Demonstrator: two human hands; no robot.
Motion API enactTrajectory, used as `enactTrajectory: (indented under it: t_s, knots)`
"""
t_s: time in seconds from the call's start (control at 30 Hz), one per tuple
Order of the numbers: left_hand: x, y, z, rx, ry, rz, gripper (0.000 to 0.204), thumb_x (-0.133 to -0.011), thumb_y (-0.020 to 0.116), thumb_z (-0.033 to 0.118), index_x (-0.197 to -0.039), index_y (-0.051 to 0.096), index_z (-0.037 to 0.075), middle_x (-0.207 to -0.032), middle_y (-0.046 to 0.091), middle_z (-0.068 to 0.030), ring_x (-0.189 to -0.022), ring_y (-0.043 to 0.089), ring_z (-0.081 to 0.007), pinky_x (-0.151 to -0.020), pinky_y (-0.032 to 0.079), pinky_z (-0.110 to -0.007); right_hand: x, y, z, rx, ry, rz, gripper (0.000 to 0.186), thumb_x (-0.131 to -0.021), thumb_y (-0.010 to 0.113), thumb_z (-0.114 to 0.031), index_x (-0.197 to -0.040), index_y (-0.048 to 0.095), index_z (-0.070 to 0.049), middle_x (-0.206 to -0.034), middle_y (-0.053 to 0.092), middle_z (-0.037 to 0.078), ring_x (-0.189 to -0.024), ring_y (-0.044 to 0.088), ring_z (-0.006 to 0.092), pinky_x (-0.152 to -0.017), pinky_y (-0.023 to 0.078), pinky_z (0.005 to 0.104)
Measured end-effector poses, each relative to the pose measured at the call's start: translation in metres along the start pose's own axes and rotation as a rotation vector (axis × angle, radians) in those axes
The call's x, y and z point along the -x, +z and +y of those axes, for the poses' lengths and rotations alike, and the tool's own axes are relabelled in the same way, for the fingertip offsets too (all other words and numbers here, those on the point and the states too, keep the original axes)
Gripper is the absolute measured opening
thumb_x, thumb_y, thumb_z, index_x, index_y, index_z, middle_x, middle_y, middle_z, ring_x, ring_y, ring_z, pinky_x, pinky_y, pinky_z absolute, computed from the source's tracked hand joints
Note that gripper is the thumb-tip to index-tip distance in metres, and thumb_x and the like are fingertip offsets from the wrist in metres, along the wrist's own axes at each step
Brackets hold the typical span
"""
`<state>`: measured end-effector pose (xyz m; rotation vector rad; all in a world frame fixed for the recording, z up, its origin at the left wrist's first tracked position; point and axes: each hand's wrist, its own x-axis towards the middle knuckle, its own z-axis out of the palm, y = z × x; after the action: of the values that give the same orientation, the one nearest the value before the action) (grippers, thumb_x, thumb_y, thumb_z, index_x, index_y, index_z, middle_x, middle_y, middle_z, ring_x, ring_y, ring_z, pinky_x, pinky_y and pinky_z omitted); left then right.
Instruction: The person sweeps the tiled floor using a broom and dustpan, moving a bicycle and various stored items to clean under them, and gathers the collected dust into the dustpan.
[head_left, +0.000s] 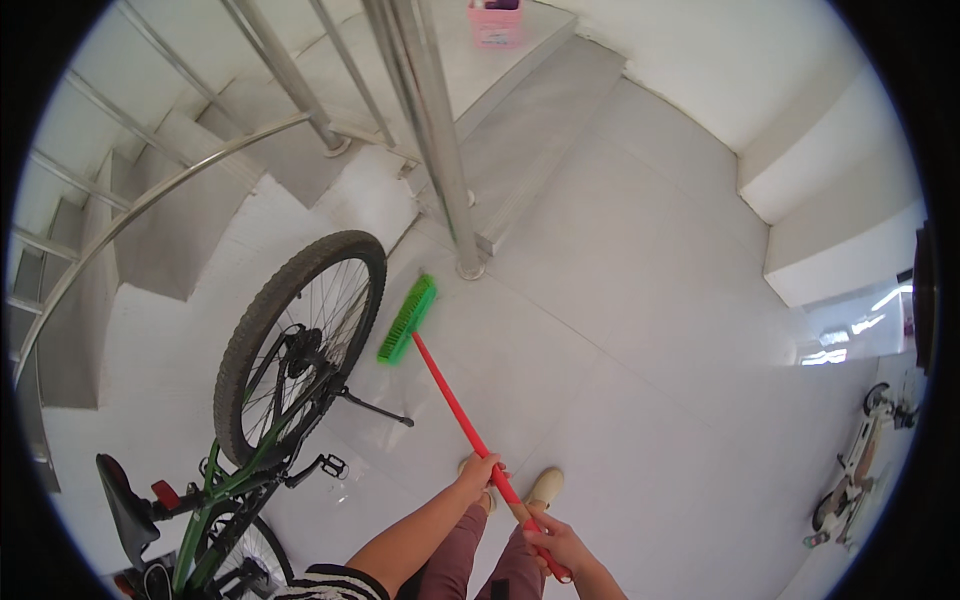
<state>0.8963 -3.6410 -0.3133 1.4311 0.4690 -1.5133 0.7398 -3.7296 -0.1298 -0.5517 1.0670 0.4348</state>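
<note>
A broom with a green brush head (408,320) and a long red handle (452,403) rests its bristles on the white tiled floor, close to a bicycle's rear wheel. My left hand (481,470) grips the handle higher up the shaft. My right hand (553,545) grips the handle near its end. My feet show just below the hands.
A green-framed bicycle (262,400) stands on its kickstand at the left. A metal pole (440,150) and a white curved staircase (200,190) with steel railing rise beyond it. A pink container (495,22) sits on an upper step. A small scooter (850,470) stands at right.
</note>
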Motion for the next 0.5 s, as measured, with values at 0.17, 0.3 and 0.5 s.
enactTrajectory:
  t_s: [0.17, 0.3, 0.5]
  knots:
    - [-0.007, 0.045, -0.025, -0.104, -0.138, -0.113, 0.023, -0.079, 0.048, 0.013, -0.092, 0.042, -0.005, -0.077, 0.053, -0.015, -0.061, 0.061, -0.0274, -0.054, 0.053, -0.037, 0.029, -0.028, 0.018, -0.142, -0.01, 0.101, 0.057, -0.081, 0.051, -0.009, -0.132, 0.026, -0.01, -0.061, 0.047, 0.006, -0.041, 0.04, 0.0107, -0.033, 0.033, 0.0232]
    - [0.015, 0.099, -0.064, -0.191, -0.219, -0.284, 0.025, -0.078, 0.047, 0.013, -0.093, 0.04, -0.006, -0.076, 0.052, -0.0159, -0.062, 0.061, -0.0296, -0.054, 0.054, -0.037, 0.082, -0.034, 0.058, -0.173, -0.132, 0.265, 0.051, -0.081, 0.048, -0.01, -0.129, 0.033, -0.014, -0.054, 0.045, 0.0, -0.036, 0.039, 0.0081, -0.03, 0.032, 0.0208]
    - [0.1, 0.149, -0.094, -0.223, -0.35, -0.465, 0.017, -0.08, 0.05, 0.013, -0.087, 0.041, 0.0, -0.074, 0.052, -0.0091, -0.062, 0.06, -0.0216, -0.061, 0.053, -0.033, 0.171, -0.003, 0.086, -0.135, -0.057, 0.525, 0.053, -0.079, 0.049, -0.008, -0.129, 0.034, -0.014, -0.054, 0.045, 0.0, -0.037, 0.04, 0.0076, -0.031, 0.032, 0.0203]
